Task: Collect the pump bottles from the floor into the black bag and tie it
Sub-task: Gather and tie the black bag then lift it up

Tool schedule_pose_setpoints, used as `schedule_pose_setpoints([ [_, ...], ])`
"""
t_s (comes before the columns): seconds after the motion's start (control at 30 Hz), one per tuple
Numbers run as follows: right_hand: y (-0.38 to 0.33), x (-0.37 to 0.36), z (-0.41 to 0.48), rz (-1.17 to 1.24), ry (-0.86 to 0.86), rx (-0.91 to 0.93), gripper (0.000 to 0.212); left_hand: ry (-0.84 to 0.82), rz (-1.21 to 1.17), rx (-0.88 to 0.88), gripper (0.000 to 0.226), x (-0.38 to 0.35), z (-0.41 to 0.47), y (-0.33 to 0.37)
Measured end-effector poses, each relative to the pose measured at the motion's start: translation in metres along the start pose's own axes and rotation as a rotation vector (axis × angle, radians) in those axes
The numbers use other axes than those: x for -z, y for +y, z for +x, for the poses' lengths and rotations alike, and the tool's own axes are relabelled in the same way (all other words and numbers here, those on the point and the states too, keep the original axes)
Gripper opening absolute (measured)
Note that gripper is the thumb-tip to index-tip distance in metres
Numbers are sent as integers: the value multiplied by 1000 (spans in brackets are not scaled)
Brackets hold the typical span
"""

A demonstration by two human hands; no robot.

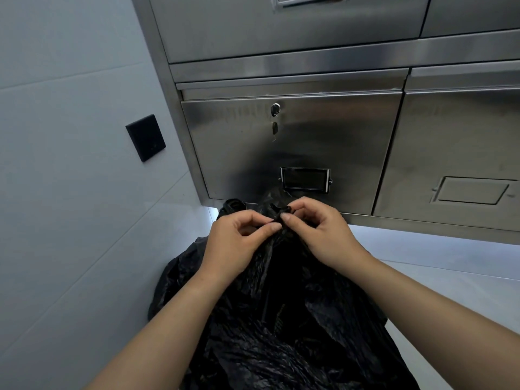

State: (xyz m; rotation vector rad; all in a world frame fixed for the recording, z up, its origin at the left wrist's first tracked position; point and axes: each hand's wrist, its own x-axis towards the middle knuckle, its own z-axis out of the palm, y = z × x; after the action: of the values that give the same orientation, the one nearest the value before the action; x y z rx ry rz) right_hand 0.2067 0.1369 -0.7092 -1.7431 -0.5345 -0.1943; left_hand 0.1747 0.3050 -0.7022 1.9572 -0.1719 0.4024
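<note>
A bulging black plastic bag [284, 319] fills the lower middle of the view, resting on the pale floor. Its top is gathered into a twisted neck between my hands. My left hand [239, 243] pinches the gathered plastic with thumb and forefinger from the left. My right hand [318, 229] pinches the same bunch from the right, fingertips almost touching the left ones. A loose end of the bag [233, 205] sticks up behind my left hand. No pump bottles are visible; the bag's contents are hidden.
A stainless steel cabinet [309, 142] stands right behind the bag, with a key hanging in its lock [275, 109] and a label holder [305, 179]. A tiled wall with a black wall plate [145, 137] is at the left. Pale floor [450, 277] lies to the right.
</note>
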Motion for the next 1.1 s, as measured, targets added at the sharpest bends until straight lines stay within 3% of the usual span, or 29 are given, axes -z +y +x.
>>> schedule_pose_setpoints([
  [0.13,-2,3,5,120,82,-63,12,26,-20,11,7,2,0,-1],
  [0.3,-1,1,4,35,108,-59,9,-6,-9,-7,4,0,-2,2],
  [0.43,-2,0,7,-19,151,-27,8,-3,37,-55,28,-9,-5,9],
  [0.53,-2,1,7,-30,162,-7,14,56,97,-119,28,-14,-7,11],
  [0.63,-1,5,5,-45,98,30,34,106,123,-90,21,-14,-5,10],
  [0.83,1,9,3,-274,-125,114,45,142,120,-29,16,-9,0,6],
  [1.1,-2,12,8,-363,-134,143,19,52,86,-96,20,0,3,3],
])
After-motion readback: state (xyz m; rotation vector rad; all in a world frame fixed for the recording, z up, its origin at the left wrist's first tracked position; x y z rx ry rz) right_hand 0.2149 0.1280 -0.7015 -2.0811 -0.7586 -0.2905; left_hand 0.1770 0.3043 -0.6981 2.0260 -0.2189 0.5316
